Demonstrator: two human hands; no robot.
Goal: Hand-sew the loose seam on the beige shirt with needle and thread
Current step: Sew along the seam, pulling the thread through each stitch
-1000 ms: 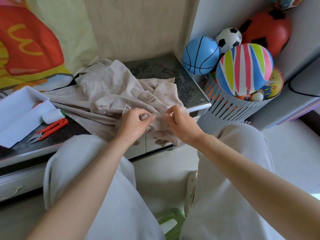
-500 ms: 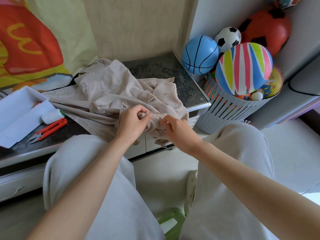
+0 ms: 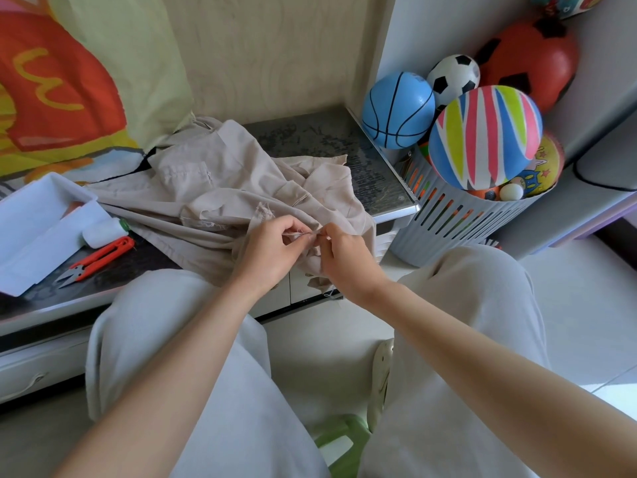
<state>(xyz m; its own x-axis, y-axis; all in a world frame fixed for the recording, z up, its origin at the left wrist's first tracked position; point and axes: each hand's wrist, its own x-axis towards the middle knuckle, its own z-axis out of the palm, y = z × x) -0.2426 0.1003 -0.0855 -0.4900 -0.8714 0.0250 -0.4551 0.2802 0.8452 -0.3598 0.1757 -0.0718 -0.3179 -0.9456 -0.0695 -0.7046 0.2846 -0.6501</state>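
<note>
1. Shirt [image 3: 213, 188] lay bunched on the tabletop [image 3: 310, 139], its near edge hanging over the front lip. A frayed edge [image 3: 263, 211] showed just beyond the left hand [image 3: 272, 250].
2. Left hand: grip narrow, thumb and fingers pinching a fold of shirt at the seam.
3. Right hand [image 3: 344, 260]: grip narrow, fingertips pinched on the same fold and touching the left fingertips. The needle was too small to make out, so I could not tell whether it sat in that pinch.
4. Judgement: mid-stitch on the seam.
5. To do it well:
   - hold the fold taut between the two hands;
   - enter close to the edge with short, even stitches;
   - draw the thread snug without puckering;
   - keep the left fingertips out of the needle's path.
6. Snips [image 3: 100, 258] and spool [image 3: 103, 231] lay on the tabletop, well apart to the left.
</note>
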